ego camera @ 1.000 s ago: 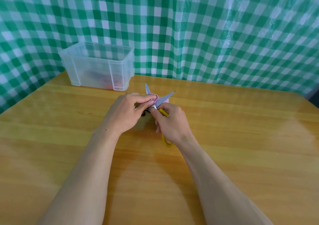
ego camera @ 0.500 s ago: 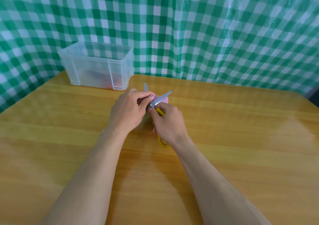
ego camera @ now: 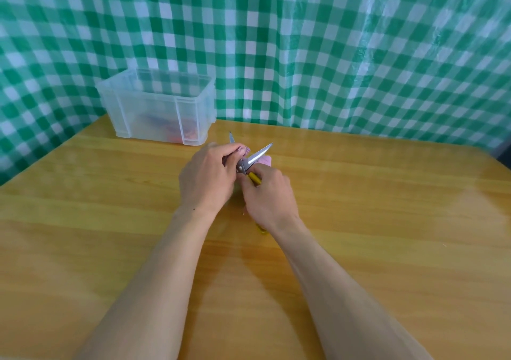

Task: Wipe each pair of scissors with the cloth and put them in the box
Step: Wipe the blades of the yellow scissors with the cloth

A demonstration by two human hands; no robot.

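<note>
Left grip (ego camera: 210,177) and right grip (ego camera: 268,196) are both closed on something and meet knuckle to knuckle, probably so that one steadies what the other rubs. Far beyond them hangs a green-and-white checked plastic sheet (ego camera: 331,55). Under them lies the glossy yellow wooden worktop (ego camera: 387,221). Beyond the left grip and to its left stands the translucent plastic storage box (ego camera: 121,110), open-topped. Red and blue shapes blur through its wall, perhaps pairs already done. It sits within reach for the drop to come. The right grip is wrapped round the handles of the yellow-handled steel scissors (ego camera: 258,155), blades spread and pointing away from the person, likely to expose each edge. The left grip pinches the crumpled pink cloth (ego camera: 266,160) round the left blade, so wiping looks under way.
</note>
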